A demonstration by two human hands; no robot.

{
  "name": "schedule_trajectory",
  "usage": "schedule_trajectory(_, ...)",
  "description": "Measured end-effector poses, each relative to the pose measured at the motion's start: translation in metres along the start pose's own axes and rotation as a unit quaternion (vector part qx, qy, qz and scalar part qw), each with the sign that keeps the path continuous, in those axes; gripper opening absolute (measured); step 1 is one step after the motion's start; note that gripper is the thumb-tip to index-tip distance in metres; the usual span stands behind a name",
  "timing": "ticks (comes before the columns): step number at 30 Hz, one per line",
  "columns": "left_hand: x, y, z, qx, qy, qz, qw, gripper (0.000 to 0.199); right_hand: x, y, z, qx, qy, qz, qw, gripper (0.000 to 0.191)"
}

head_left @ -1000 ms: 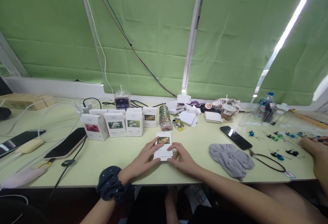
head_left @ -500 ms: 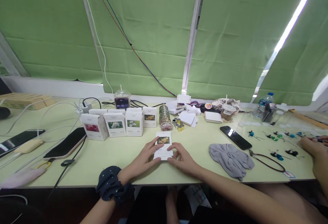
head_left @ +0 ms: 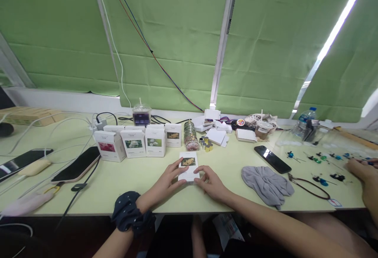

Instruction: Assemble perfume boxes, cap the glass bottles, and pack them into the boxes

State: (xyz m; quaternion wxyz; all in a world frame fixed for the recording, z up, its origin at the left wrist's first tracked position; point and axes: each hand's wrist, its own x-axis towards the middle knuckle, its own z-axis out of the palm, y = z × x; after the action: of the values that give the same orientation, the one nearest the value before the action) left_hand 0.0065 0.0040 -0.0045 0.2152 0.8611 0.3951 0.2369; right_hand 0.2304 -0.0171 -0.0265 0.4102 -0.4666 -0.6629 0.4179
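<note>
A small white box [head_left: 188,160] with a yellow-flower picture lies in front of me on the table, its near end toward me. My left hand [head_left: 167,179] holds its left side, with fingers on the top and the thumb at the near corner. On the right side, the curled fingers and thumb of my right hand [head_left: 213,184] grip the same box. A dark dotted scrunchie [head_left: 130,212] is around my left wrist. Just beyond the box lies a clear cylinder of stacked round containers [head_left: 190,135], beside several small gold-coloured pieces [head_left: 208,146].
Several white flower-picture boxes [head_left: 132,144] stand at the left. Phones [head_left: 78,164] and cables lie farther left. To my right are a black phone [head_left: 272,159], a grey cloth [head_left: 265,183] and a cord loop [head_left: 310,187]. Another person's hand [head_left: 362,171] is at the far right.
The white box is tipped slightly, so dark print on its near end now shows. Both my hands stay on it, almost unmoved. The camera view has shifted a little.
</note>
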Motion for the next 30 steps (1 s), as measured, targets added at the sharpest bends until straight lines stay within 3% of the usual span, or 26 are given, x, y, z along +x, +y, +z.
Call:
schedule_trajectory(5, 0.0, -0.005, 0.005, -0.01, 0.009, -0.005, 1.0, 0.043, 0.001, -0.002, 0.001, 0.025, -0.003, 0.024, 0.999, 0.027)
schedule_trajectory(10, 0.001, -0.008, 0.009, 0.001, 0.049, -0.078, 0.996, 0.072, 0.001, -0.002, 0.0, 0.058, -0.013, 0.038, 0.998, 0.034)
schedule_trajectory(13, 0.002, -0.003, 0.006, 0.009, 0.043, -0.103, 0.994, 0.081, 0.002, 0.001, 0.0, 0.085, -0.005, 0.026, 0.996, 0.038)
schedule_trajectory(20, -0.003, 0.004, 0.001, 0.005, -0.006, -0.029, 1.0, 0.071, 0.008, -0.002, -0.002, 0.173, 0.007, 0.102, 0.98, 0.08)
schedule_trajectory(24, -0.003, -0.002, 0.005, -0.05, 0.029, 0.022, 0.998, 0.063, 0.017, -0.005, -0.002, 0.158, 0.006, 0.109, 0.981, 0.07)
schedule_trajectory(30, 0.0, -0.01, 0.01, 0.002, 0.133, 0.012, 0.991, 0.051, 0.04, -0.002, 0.011, 0.006, 0.055, -0.012, 0.998, 0.049)
